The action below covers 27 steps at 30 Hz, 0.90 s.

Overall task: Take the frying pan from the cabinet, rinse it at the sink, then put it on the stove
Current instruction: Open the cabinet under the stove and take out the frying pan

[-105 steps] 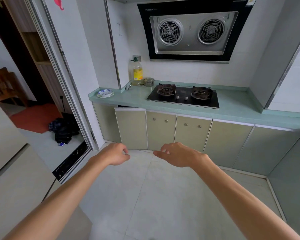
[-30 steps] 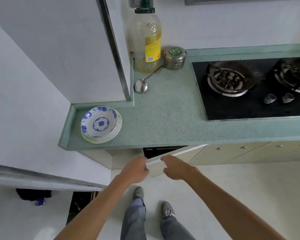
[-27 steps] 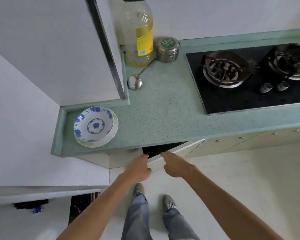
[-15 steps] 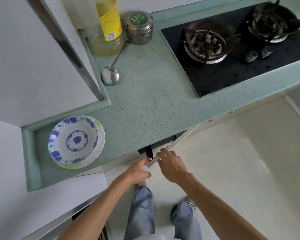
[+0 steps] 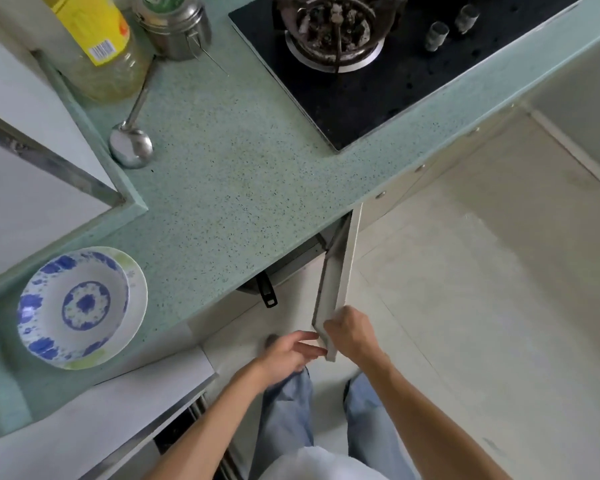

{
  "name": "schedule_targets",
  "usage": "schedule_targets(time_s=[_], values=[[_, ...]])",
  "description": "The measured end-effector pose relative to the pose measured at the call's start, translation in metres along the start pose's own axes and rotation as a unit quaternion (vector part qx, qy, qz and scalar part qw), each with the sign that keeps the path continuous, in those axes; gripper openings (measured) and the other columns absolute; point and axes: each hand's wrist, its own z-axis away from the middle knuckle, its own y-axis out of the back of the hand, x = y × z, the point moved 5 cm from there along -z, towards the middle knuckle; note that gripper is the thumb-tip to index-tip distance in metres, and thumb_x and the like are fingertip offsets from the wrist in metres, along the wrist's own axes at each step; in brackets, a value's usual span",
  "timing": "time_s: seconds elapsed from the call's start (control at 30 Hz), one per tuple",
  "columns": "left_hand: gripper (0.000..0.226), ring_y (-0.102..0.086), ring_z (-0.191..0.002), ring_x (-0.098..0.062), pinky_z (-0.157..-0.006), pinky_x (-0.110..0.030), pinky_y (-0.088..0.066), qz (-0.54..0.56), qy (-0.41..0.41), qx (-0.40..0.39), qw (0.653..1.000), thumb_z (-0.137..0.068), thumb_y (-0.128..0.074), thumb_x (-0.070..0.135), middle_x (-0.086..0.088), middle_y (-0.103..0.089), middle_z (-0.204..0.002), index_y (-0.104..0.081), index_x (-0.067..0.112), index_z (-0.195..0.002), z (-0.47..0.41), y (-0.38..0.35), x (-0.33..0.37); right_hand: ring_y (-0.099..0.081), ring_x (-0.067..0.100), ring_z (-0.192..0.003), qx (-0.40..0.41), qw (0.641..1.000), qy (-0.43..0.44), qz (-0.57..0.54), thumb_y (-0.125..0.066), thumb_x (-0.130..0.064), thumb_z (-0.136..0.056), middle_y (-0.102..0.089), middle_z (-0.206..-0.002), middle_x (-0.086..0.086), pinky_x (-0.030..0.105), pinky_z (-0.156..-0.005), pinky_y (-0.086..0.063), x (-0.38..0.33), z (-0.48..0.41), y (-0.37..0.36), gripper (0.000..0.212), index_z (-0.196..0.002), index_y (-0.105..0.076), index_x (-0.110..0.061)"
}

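Observation:
The pale cabinet door (image 5: 336,278) under the green counter stands swung wide, edge-on to me. My right hand (image 5: 352,332) grips its outer top corner. My left hand (image 5: 291,351) hovers just left of the door edge with fingers extended, holding nothing. A black pan handle (image 5: 266,292) pokes out of the dark cabinet opening below the counter lip; the pan's body is hidden. The black gas stove (image 5: 378,74) with its burner (image 5: 333,26) lies at the top right.
On the green speckled counter (image 5: 239,174) sit a blue-and-white bowl (image 5: 78,306), a metal ladle (image 5: 132,143), an oil bottle (image 5: 97,46) and a steel tin (image 5: 174,22). Further closed cabinet doors (image 5: 388,199) run right. My legs stand on the pale floor tiles (image 5: 482,306).
The cabinet door has swung from slightly ajar to wide open under my right hand. My left hand has come off the door edge. The pan handle is now exposed.

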Motion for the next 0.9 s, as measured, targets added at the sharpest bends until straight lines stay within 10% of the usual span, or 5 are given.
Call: schedule_targets(time_s=[0.33,0.57,0.9], values=[[0.041,-0.055,-0.125,-0.025,-0.097,-0.043,-0.05,0.205,-0.055,0.075,0.974,-0.1,-0.047,0.008,-0.01,-0.057,-0.128,-0.047,0.011,-0.141,-0.081,-0.079,0.099,-0.064,0.044,-0.085,0.109,0.986,0.071,0.101,-0.05,-0.014,-0.093,-0.07,-0.097,0.025,0.036,-0.064,-0.039,0.104,-0.008,0.101,0.007,-0.091,-0.052,-0.008],[0.045,-0.055,-0.12,-0.039,-0.095,-0.041,-0.044,-0.048,0.025,0.496,0.867,-0.094,-0.055,0.006,-0.024,-0.051,-0.139,-0.048,0.003,-0.138,-0.101,0.018,0.037,-0.063,0.047,-0.096,0.152,0.97,0.066,0.177,-0.051,-0.014,-0.096,-0.066,-0.107,0.03,0.039,-0.072,-0.046,0.125,-0.057,0.19,0.019,-0.112,-0.058,-0.005],[0.042,-0.062,-0.115,-0.038,-0.095,-0.041,-0.049,-0.08,0.101,0.504,0.854,-0.095,-0.062,0.026,-0.022,-0.064,-0.127,-0.058,-0.002,-0.125,-0.172,0.109,-0.01,-0.06,0.046,-0.077,0.231,0.945,0.113,0.201,-0.055,-0.001,-0.09,-0.065,-0.095,0.023,0.034,-0.059,-0.027,0.135,-0.072,0.182,0.015,-0.105,-0.055,0.0]])
